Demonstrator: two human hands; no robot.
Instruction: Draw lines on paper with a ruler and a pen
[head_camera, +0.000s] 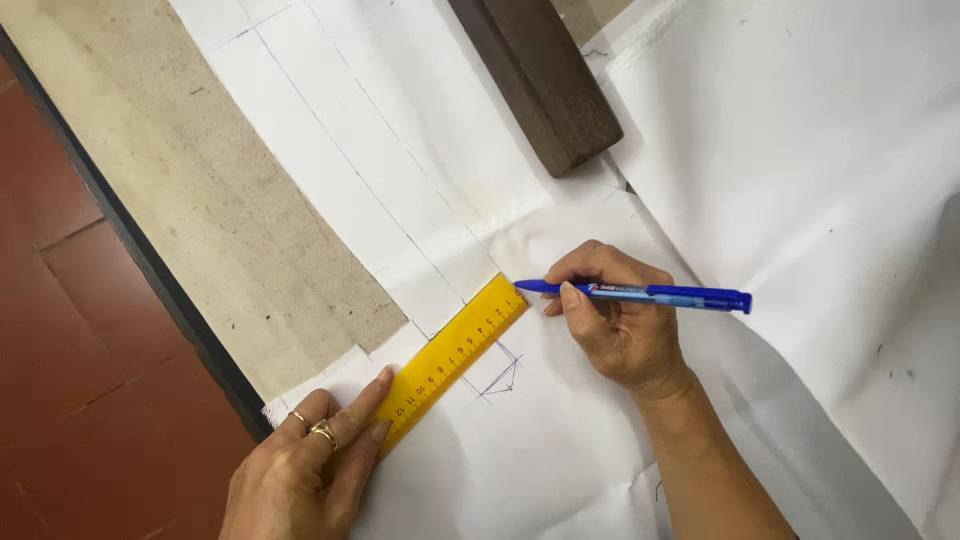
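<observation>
The right hand (620, 325) grips a blue pen (650, 294), its fingers (575, 300) closed around the barrel near the tip. The pen lies almost level, with its tip at the upper end of a yellow ruler (455, 362). The ruler lies slantwise on white paper (560, 440), not far in from the counter's (190, 200) left edge. The left hand (305, 470) presses the ruler's lower end down, fingers flattened on it and beside it, with rings on two of them. Thin pen lines form a small angular sketch (503, 372) just right of the ruler. More ruled lines run up the paper toward the far edge. White fabric (800, 150) covers the right part of the counter. A dark wooden block (545, 85) rests near the far edge. Beige cloth covers the counter at the left edge, with red floor tiles (60, 350) beyond it.
</observation>
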